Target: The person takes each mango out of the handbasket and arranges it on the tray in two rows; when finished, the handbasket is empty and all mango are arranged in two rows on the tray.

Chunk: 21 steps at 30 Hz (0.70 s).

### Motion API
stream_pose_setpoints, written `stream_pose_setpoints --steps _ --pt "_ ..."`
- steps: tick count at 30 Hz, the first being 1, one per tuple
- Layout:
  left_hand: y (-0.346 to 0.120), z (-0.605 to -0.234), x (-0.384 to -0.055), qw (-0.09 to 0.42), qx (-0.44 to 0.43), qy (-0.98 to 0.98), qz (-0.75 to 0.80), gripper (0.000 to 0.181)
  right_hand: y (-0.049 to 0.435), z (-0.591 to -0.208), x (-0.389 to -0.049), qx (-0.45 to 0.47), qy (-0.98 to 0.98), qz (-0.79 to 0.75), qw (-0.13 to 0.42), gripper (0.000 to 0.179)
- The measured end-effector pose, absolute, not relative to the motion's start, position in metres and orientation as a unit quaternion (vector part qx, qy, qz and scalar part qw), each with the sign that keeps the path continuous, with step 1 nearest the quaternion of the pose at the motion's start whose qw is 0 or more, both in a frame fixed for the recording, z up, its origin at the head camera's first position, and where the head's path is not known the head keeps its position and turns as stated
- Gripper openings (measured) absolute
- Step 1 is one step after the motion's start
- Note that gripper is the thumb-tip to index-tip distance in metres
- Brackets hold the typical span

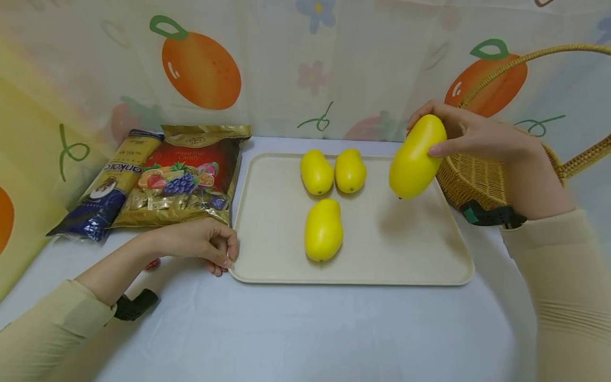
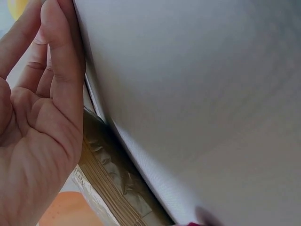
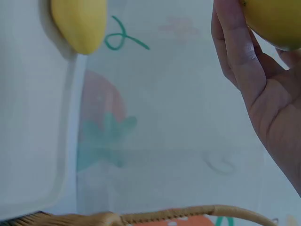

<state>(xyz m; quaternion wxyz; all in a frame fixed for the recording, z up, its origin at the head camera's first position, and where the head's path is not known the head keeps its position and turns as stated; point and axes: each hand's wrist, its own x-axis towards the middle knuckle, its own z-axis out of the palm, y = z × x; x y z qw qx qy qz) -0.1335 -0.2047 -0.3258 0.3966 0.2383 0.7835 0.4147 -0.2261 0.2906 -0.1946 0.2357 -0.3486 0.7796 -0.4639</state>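
My right hand (image 1: 470, 132) grips a yellow mango (image 1: 416, 159), thumb on its near side, and holds it raised over the right part of a beige tray (image 1: 382, 254). The mango's shadow falls on the tray below it. In the right wrist view this mango (image 3: 277, 21) shows at the top corner, against the fingers. Three more mangoes lie on the tray: two side by side at the back, a left one (image 1: 317, 172) and a right one (image 1: 350, 171), and one nearer the front (image 1: 323, 231). My left hand (image 1: 205, 246) pinches the tray's left rim near the front corner, fingers curled.
Left of the tray lie a bag of mixed fruit candy (image 1: 186, 180) and a blue and gold packet (image 1: 107, 185). A small red item (image 1: 153, 264) is below the left forearm. A wicker basket (image 1: 482, 178) with a tall handle stands right of the tray. A printed curtain (image 1: 277, 69) hangs behind.
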Motion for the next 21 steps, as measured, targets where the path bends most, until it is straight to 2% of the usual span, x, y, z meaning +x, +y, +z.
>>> stream_pose_setpoints --steps 4,13,21 --pt "-0.205 -0.326 -0.133 0.391 0.242 0.788 0.409 0.018 0.279 -0.207 -0.229 -0.334 0.814 -0.409 0.243 0.039" --pt "-0.204 -0.325 -0.133 0.388 0.242 0.792 0.406 0.018 0.26 -0.236 -0.234 -0.287 0.826 -0.391 0.289 0.036" --pt "-0.204 -0.324 -0.132 0.392 0.236 0.789 0.41 0.018 0.245 -0.261 -0.233 -0.291 0.825 -0.362 0.322 0.036"
